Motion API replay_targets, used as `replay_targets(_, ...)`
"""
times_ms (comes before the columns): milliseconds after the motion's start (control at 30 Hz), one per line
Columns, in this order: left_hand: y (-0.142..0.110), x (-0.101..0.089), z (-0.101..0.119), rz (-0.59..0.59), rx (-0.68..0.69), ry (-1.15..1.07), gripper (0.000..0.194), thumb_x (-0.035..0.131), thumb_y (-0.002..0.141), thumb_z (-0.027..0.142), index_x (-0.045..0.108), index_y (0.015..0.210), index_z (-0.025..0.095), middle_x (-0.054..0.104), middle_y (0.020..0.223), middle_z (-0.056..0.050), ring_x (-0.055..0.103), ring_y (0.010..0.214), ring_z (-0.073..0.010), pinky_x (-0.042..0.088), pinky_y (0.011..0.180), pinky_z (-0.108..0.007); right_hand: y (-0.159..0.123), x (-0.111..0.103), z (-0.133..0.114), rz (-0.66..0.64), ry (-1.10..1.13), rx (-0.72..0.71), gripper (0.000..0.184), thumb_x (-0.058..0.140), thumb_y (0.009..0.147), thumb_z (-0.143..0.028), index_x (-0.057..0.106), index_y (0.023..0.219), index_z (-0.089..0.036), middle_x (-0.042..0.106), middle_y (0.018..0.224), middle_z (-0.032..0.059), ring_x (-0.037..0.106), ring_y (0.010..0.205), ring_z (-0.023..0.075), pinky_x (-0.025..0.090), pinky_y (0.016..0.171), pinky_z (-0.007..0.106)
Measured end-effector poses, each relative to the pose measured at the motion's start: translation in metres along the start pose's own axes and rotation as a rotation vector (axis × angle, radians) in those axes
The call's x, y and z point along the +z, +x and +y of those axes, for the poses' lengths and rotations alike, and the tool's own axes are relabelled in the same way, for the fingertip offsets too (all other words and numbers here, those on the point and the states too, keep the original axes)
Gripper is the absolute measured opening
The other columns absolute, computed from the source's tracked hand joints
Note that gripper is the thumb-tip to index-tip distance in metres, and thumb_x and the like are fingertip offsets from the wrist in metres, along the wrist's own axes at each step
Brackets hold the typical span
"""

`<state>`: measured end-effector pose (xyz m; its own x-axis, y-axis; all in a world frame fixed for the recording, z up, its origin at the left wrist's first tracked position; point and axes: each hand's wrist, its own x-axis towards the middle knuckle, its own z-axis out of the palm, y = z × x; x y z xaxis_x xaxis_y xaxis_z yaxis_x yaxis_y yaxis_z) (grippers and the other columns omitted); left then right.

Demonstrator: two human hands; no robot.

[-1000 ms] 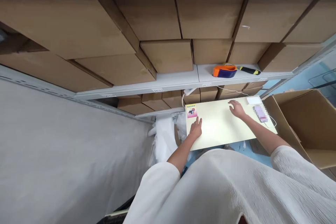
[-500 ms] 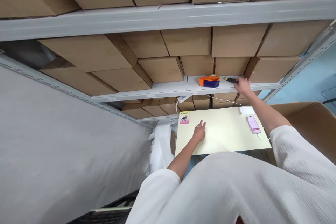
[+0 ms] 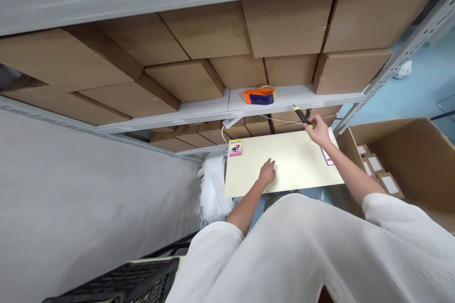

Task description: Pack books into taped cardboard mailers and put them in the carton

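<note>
My right hand (image 3: 320,132) is closed around the end of a black and yellow utility knife (image 3: 302,116). The knife is raised between the shelf edge and the cream tabletop (image 3: 249,177), its tip pointing up and left. Over the middle of the tabletop, my left hand (image 3: 267,172) has its fingers apart and holds nothing. A phone (image 3: 328,157) lies partly hidden behind my right hand and forearm. At the tabletop's far left corner is a small yellow and pink card (image 3: 235,148).
An orange and purple tape dispenser (image 3: 260,96) rests on the grey shelf (image 3: 209,110), in front of cardboard boxes (image 3: 291,23). To the right stands a large open carton (image 3: 408,147) with small labelled boxes inside. A black crate (image 3: 121,281) is at lower left, with white wrapping (image 3: 215,189) beyond it.
My right hand has lifted the utility knife off the shelf and brought it back toward the tabletop. My left hand stays over the tabletop. The view has shifted, showing more of the carton and crate.
</note>
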<state>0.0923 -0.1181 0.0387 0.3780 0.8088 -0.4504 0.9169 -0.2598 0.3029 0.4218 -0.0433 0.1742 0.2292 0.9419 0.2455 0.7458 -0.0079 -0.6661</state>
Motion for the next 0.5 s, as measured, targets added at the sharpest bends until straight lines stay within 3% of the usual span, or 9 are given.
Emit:
replay_targets(100,0.002,-0.001,0.001,-0.029,0.017,0.023,0.061,0.052,0.104,0.017,0.052,0.165,0.016,0.036,0.183,-0.018,0.045,0.165,-0.0312,0.039,0.134,-0.045,-0.059,0.016,0.025,-0.108,0.051,0.188,0.024,0.062,0.095,-0.043,0.061,0.113,-0.027,0.078,0.111,0.0077,0.071,0.102,0.0295,0.056,0.085,0.038)
replay_targets(200,0.006,-0.001,0.001,-0.048,0.025,0.032,0.062,0.056,0.102,0.017,0.055,0.164,0.019,0.039,0.182,-0.016,0.045,0.164,-0.0326,0.039,0.135,-0.047,-0.098,0.033,0.057,-0.249,-0.056,0.404,0.019,0.064,0.090,-0.037,0.061,0.107,-0.029,0.078,0.103,0.0053,0.072,0.095,0.0290,0.054,0.078,0.036)
replay_targets(333,0.007,0.004,0.003,-0.075,0.025,0.042,0.060,0.055,0.103,0.018,0.056,0.163,0.020,0.038,0.183,-0.015,0.044,0.165,-0.0323,0.040,0.134,-0.047,-0.127,0.050,0.095,-0.404,-0.222,0.540,0.017,0.063,0.095,-0.030,0.062,0.111,-0.026,0.077,0.110,0.0093,0.072,0.096,0.0291,0.052,0.075,0.035)
replay_targets(500,-0.003,0.011,0.002,-0.127,0.024,0.050,0.059,0.053,0.104,0.019,0.056,0.163,0.019,0.038,0.183,-0.015,0.042,0.167,-0.0314,0.038,0.135,-0.047,-0.140,0.062,0.120,-0.494,-0.310,0.548,0.024,0.055,0.107,-0.033,0.061,0.127,-0.020,0.070,0.130,0.0193,0.069,0.113,0.0322,0.055,0.085,0.039)
